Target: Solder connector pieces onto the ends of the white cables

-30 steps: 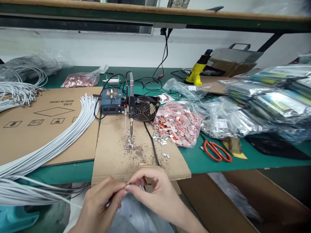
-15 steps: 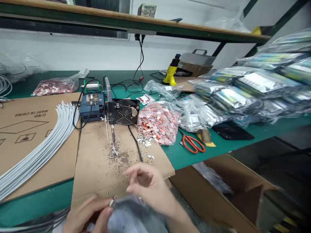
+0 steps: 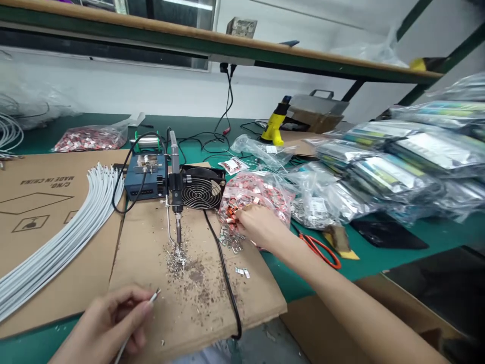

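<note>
My left hand, at the lower left, pinches a thin white cable between thumb and fingers. The cable's stripped end points up and to the right. My right hand reaches into the mouth of a clear plastic bag full of small red and white parts. Its fingers are curled downward among the orange-red parts; what lies between the fingertips is hidden. Small silvery connector pieces lie just below that hand, and a few more connector pieces sit closer to me on the cardboard.
A soldering iron stands tip-down over solder scraps, beside a blue station and a black fan. White cables lie in a bundle on the left. Red-handled scissors and bagged packs are on the right.
My right hand has moved from above my lap forward and right to the bag of red parts. My left hand has shifted left and up with the cable, and the view has swung slightly.
</note>
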The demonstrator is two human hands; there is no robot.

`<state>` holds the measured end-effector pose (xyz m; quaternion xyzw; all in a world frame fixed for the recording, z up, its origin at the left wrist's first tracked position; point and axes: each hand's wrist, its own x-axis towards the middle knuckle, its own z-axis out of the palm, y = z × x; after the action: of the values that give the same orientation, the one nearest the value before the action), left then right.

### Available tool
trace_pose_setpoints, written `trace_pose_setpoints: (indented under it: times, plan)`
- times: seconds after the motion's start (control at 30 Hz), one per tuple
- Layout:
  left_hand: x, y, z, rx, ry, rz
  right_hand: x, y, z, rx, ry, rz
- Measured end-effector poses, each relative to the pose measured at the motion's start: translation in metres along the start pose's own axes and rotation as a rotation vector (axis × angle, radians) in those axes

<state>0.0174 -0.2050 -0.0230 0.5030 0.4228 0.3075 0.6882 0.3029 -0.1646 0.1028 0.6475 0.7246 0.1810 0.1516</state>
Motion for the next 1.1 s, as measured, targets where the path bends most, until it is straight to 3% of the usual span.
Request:
trace_pose_setpoints:
  times: [0.07, 0.27, 0.37, 0.43, 0.5, 0.73, 1.1]
  plan:
    - [0.012, 0.013, -0.005, 0.072, -0.143, -0.015, 0.003, 0.002, -0.001, -0.024, -0.031, -0.033]
    - [0.05, 0.05, -0.011, 0.141, -0.23, 0.0, -0.001, 0.004, -0.012, 0.032, 0.012, -0.05]
    - [0.059, 0.058, -0.008, 0.15, -0.279, 0.01, -0.01, -0.009, -0.015, 0.477, 0.165, -0.143]
    - [0.061, 0.059, -0.006, 0.139, -0.313, 0.009, -0.015, -0.025, -0.013, 0.796, 0.18, -0.213]
    - [0.062, 0.056, -0.004, 0.112, -0.319, 0.001, -0.016, -0.043, -0.008, 1.005, 0.086, -0.199]
    - [0.061, 0.053, -0.001, 0.083, -0.323, -0.039, -0.003, -0.083, 0.013, 1.845, -0.471, 0.172]
    - [0.061, 0.055, 0.001, 0.118, -0.318, -0.035, 0.0, -0.089, 0.02, 2.123, -0.478, 0.266]
